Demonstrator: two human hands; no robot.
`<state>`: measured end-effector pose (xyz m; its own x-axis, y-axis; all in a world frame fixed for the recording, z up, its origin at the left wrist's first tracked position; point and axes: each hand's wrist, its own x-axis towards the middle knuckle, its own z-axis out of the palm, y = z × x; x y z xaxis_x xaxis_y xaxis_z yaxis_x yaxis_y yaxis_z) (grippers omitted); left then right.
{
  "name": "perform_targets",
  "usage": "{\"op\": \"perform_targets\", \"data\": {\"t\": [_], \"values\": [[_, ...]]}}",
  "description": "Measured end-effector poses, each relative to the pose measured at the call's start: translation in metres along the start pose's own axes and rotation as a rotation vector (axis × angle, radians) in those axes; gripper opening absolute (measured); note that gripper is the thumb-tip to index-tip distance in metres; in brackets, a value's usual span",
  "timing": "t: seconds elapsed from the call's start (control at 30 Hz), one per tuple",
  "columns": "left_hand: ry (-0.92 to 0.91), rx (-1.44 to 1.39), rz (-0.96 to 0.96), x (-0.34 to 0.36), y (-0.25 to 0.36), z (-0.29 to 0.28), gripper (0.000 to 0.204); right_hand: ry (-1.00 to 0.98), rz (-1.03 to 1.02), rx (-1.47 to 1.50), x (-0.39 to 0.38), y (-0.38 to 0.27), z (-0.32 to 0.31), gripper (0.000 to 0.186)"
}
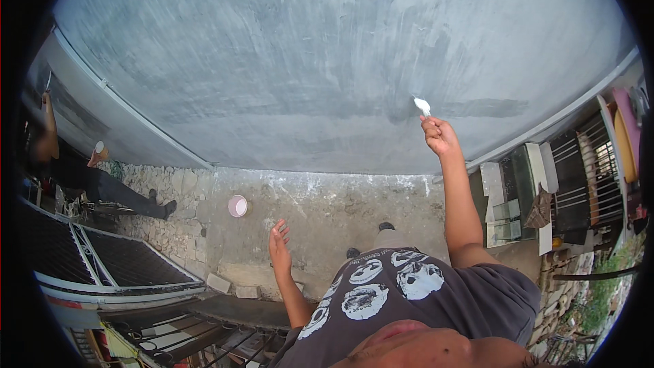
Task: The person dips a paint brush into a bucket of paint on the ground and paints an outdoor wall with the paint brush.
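Note:
My right hand [439, 136] is raised to the wall, its fingers wrapped around the handle of a small paintbrush [422, 105] whose visible part is white. The brush's tip meets the grey wall [306, 61], beside a darker, wet-looking patch. Streaks of thin whitish paint cover much of that wall. Held low at my side, my left hand [278, 240] has its fingers apart and nothing in it. Beyond it on the ground stands a small bucket [238, 206] with pale pinkish-white contents.
At the left, another person [102, 180] holds a container [99, 151] and reaches toward an adjoining wall. Metal railings [116, 293] run along the lower left. Shelves and stacked items [518, 191] stand at the right. Loose bricks [247, 292] lie behind the bucket.

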<state>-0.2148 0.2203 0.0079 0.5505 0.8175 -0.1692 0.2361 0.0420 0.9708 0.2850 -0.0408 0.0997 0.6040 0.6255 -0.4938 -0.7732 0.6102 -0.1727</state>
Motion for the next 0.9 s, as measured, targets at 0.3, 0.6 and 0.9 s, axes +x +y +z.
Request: {"op": "perform_targets", "data": {"t": [0.3, 0.6, 0.9], "values": [[0.018, 0.01, 0.027, 0.005, 0.007, -0.009, 0.071, -0.731, -0.46, -0.503, -0.113, -0.014, 0.163, 0.041], [0.004, -0.045, 0.026, 0.007, -0.009, 0.005, 0.069, -0.052, -0.108, -0.21, 0.015, 0.004, -0.043, 0.032], [0.085, -0.044, 0.061, 0.002, -0.013, -0.009, 0.066, -0.601, -0.238, -0.289, -0.073, -0.026, 0.112, 0.045]]}}
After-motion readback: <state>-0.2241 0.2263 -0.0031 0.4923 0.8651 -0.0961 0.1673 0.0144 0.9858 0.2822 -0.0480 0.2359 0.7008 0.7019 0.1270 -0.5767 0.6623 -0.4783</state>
